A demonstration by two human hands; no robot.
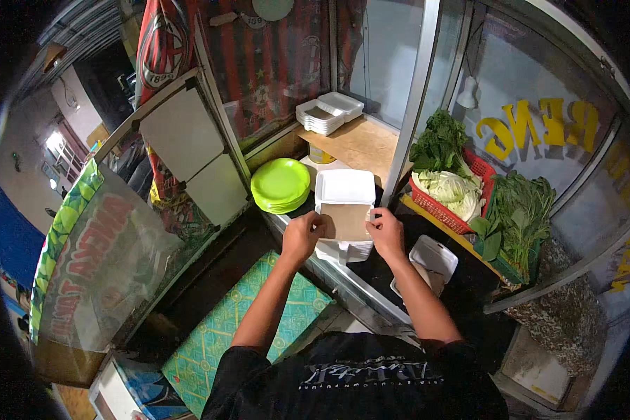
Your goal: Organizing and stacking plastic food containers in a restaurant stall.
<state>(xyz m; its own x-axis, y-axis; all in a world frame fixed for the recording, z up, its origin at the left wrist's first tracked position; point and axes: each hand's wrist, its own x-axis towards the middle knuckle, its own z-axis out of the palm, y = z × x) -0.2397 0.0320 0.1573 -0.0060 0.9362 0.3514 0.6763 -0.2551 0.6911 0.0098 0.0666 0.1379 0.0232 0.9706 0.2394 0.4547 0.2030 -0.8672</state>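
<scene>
A stack of white foam takeaway boxes (pixel 346 252) stands before me, the top one with its lid (pixel 345 186) raised away from me. Across the open top box lies a sheet of brown paper (pixel 344 220). My left hand (pixel 303 234) pinches the paper's left edge between thumb and fingers. At the opposite edge, my right hand (pixel 386 231) pinches the paper in the same way. Part of the box's rim is hidden behind my fingers.
Lime-green plates (pixel 280 184) are stacked left of the boxes. More foam boxes (pixel 328 113) sit on a wooden board behind. To the right are a red basket (pixel 441 205) of cabbage, leafy greens (pixel 520 220) and another open foam box (pixel 434 257). A metal post (pixel 410 100) rises nearby.
</scene>
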